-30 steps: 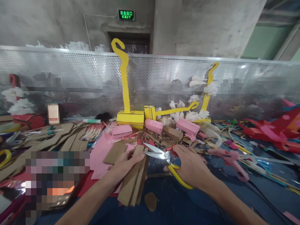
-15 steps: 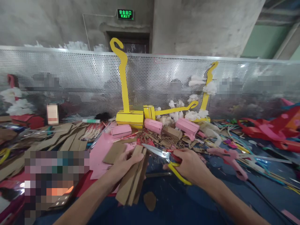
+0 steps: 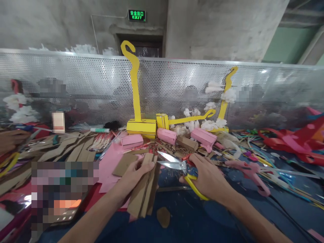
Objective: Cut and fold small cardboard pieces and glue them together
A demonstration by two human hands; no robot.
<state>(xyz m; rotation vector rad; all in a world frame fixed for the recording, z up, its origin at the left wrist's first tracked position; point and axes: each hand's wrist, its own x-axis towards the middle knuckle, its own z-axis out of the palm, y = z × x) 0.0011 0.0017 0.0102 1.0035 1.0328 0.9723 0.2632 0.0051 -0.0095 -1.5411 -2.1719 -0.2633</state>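
My left hand (image 3: 138, 172) grips a folded piece of brown cardboard (image 3: 141, 197), its long panels tilted toward me and the thumb pressed on top. In my right hand (image 3: 207, 175) is a pair of scissors (image 3: 181, 165) with red and yellow handles. The scissors' blades are spread, and their tips point left, close to the cardboard's right edge near my left thumb. Behind my left hand lies a flat cardboard piece (image 3: 124, 164) on a pink sheet (image 3: 107, 168). A small rounded cardboard scrap (image 3: 163, 217) rests on the blue table just in front.
Pink boxes (image 3: 131, 141) and a yellow hooked cardboard form (image 3: 141, 128) stand beyond my hands, before a perforated metal screen (image 3: 162, 84). At right lies a pink glue gun (image 3: 249, 170) with a black cord. Cardboard strips (image 3: 83, 148) pile up at left, where another person's hand (image 3: 12, 141) shows.
The scissors' blades have gone from nearly closed to spread apart. My left hand keeps its hold on the cardboard. Another person's hand has come in at the far left.
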